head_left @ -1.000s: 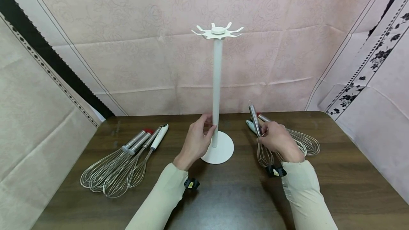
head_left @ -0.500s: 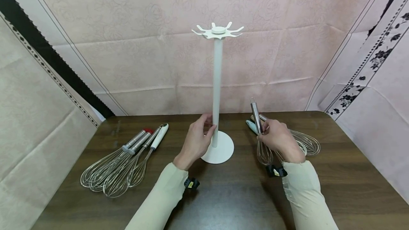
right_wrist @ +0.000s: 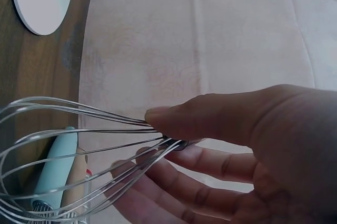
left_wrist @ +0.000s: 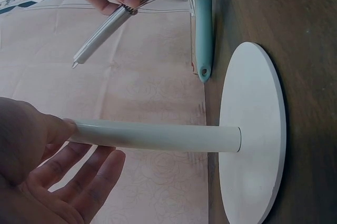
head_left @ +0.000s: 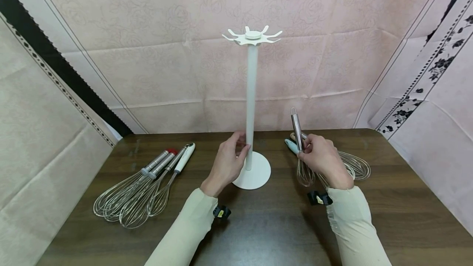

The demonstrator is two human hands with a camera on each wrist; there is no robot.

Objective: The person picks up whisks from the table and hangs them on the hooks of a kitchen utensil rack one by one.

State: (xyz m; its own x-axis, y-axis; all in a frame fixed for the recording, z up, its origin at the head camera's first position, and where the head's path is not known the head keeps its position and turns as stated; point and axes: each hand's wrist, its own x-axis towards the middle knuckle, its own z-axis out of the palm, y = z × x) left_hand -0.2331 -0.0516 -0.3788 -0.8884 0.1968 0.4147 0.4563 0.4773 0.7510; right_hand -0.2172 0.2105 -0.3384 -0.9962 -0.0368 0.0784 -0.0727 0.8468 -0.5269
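Note:
My left hand (head_left: 230,163) holds the lower pole of a white hanging stand (head_left: 252,85), thumb on one side and fingers on the other. The stand is upright, with a ring of hooks at its top and a round base. To the right, my right hand (head_left: 324,160) pinches a steel whisk (left_wrist: 104,35) between thumb and fingers where the wires meet the handle. Its handle points up and its wire loops hang down, as the head view shows. Behind that hand lie more whisks, one with a light blue handle (left_wrist: 204,34), partly hidden.
Several whisks (head_left: 136,194) lie in a bunch on the left of the brown wooden table (head_left: 266,233), one with a white handle (head_left: 184,157). Pale patterned cloth (head_left: 166,73) hangs behind and along both sides.
The whisk in my right hand has risen a little, its handle tip moving up and slightly right. My left hand and the stand have stayed in place.

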